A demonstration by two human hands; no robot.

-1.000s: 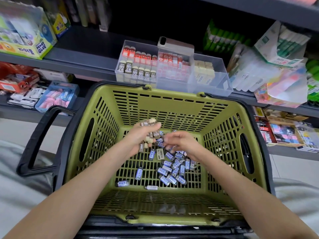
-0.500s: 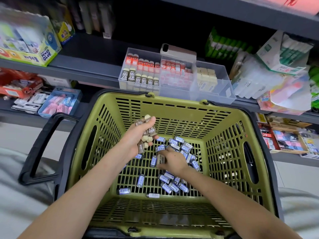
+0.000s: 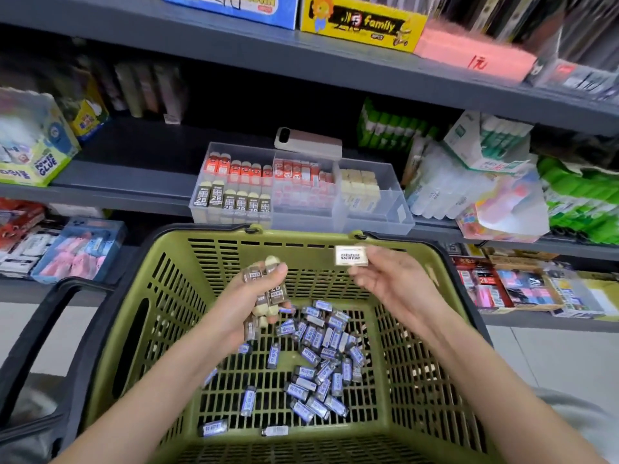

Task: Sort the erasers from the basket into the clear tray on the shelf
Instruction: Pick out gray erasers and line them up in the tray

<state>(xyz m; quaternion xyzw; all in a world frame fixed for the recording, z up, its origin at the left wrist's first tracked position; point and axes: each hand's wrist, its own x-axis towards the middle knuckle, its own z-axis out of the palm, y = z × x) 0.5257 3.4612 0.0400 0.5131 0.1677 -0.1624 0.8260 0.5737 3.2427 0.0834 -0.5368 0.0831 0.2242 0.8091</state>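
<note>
A green basket (image 3: 134, 313) sits in front of me with several blue-sleeved erasers (image 3: 318, 356) scattered on its floor. My left hand (image 3: 249, 303) grips a bunch of dark-sleeved 2B erasers (image 3: 268, 289) above the basket. My right hand (image 3: 392, 279) is raised near the basket's far rim and pinches one cream eraser (image 3: 351, 256) at its fingertips. The clear tray (image 3: 378, 226) stands on the shelf just beyond the basket, its compartments holding rows of 2B, red and cream erasers; the front right compartment looks bare.
A phone (image 3: 308, 142) lies on the shelf behind the tray. Glue boxes (image 3: 30, 152) stand at the left, packets of stationery (image 3: 475, 189) at the right. The basket's black handle (image 3: 43, 333) hangs to the left. A lower shelf holds more packets (image 3: 77, 252).
My right hand has come up out of the pile of erasers holding a cream one and moved towards the far rim. My left hand keeps its bunch. My view has tilted up.
</note>
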